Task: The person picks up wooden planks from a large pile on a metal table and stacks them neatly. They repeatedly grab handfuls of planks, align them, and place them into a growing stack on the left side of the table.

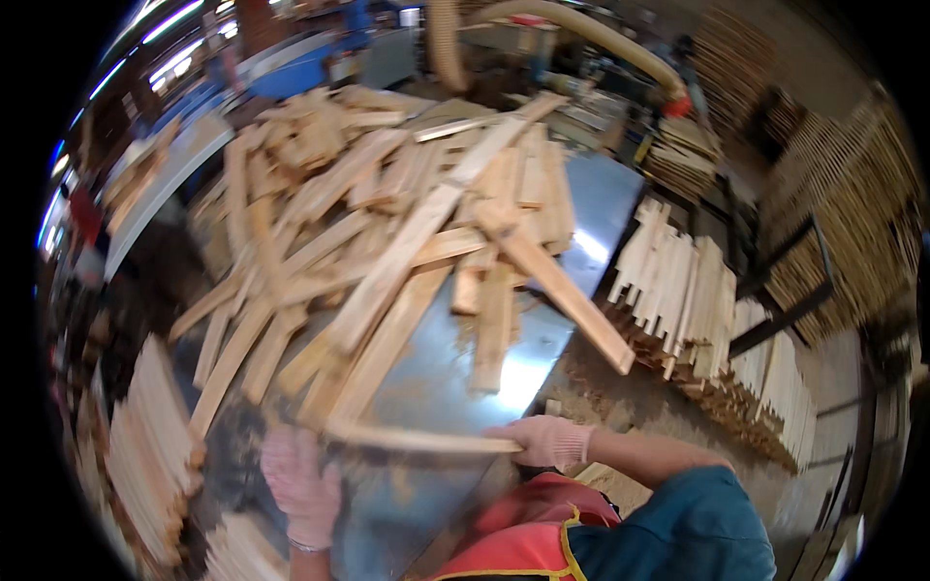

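Observation:
In a pinkish knit glove, my right hand [547, 442] is closed round the near end of a narrow wooden strip [417, 440]. The strip lies crosswise low over the metal table, blurred by motion. Its far end comes close to the ends of other boards. My left hand [302, 487], gloved alike, is off to the left of that strip with the fingers stretched and the thumb apart; nothing is in it. Beyond both hands, a loose heap of wooden boards [399, 267] covers much of the shiny metal table [417, 375].
One board [567, 289] juts past the table's right edge. Strips are stacked at right [678, 281] beside a dark metal frame [799, 281], and more stacked strips [150, 445] stand at left. Taller wood stacks [843, 213] and a ribbed hose [601, 41] are farther back.

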